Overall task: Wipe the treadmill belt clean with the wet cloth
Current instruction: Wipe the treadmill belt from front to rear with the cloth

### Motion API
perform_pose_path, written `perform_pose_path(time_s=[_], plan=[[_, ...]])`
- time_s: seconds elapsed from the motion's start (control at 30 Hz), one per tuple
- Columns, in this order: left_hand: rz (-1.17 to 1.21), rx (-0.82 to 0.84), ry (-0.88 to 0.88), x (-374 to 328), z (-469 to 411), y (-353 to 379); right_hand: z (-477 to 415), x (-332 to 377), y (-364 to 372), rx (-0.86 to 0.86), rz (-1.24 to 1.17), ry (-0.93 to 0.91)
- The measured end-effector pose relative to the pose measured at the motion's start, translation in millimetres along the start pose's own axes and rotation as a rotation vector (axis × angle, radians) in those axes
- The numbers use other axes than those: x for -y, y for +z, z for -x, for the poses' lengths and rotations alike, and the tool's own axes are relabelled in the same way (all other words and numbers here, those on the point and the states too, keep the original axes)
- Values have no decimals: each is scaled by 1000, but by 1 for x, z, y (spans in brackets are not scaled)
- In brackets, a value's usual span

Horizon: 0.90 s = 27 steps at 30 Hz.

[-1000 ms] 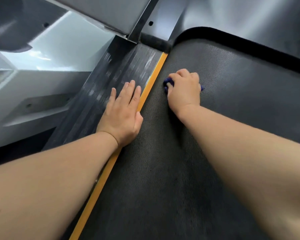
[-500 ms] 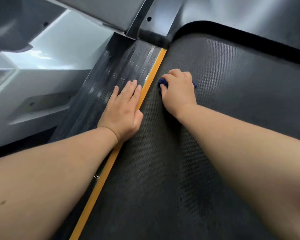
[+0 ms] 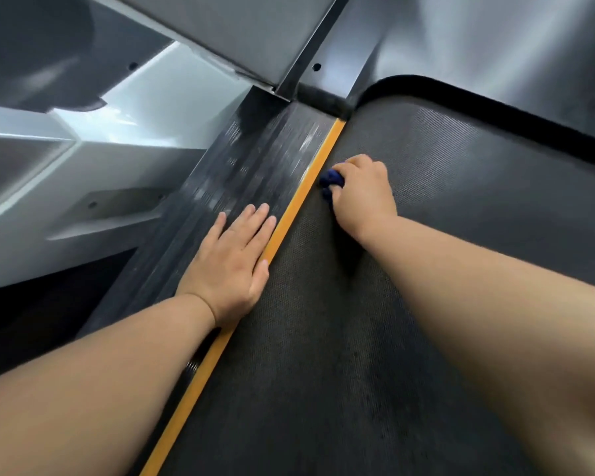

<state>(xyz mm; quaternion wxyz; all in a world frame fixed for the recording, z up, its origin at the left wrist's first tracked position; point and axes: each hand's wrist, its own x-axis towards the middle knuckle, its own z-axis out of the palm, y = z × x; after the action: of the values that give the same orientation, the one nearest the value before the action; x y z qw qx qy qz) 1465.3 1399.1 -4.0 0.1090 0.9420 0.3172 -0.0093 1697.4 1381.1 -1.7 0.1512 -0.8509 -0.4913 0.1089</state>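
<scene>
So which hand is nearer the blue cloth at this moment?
Right. The right hand grips the blue cloth on the belt. The left hand lies flat on the side rail, across the orange stripe from it.

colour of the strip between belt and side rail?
Orange-yellow strip, plain, seen clearly in the head view, running beside the belt.
</scene>
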Motion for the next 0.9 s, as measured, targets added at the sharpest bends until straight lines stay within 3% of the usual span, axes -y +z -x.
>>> perform_pose_path(time_s=[0.17,0.27,0.4,0.43,0.67,0.87,0.9], plan=[[18,-5,13,1,0,0,70,33,20,13,-181,-173],[20,-17,22,0,0,-1,68,22,10,127,-113,-269],[36,-31,23,3,0,1,24,11,7,9,-61,47],[38,-29,24,3,-1,1,25,14,9,9,-47,54],[8,8,34,0,0,-5,123,39,29,93,-186,-203],[26,85,12,-2,0,-14,165,37,25,343,-194,-362],[28,129,11,0,-1,-18,164,35,20,322,-194,-342]])
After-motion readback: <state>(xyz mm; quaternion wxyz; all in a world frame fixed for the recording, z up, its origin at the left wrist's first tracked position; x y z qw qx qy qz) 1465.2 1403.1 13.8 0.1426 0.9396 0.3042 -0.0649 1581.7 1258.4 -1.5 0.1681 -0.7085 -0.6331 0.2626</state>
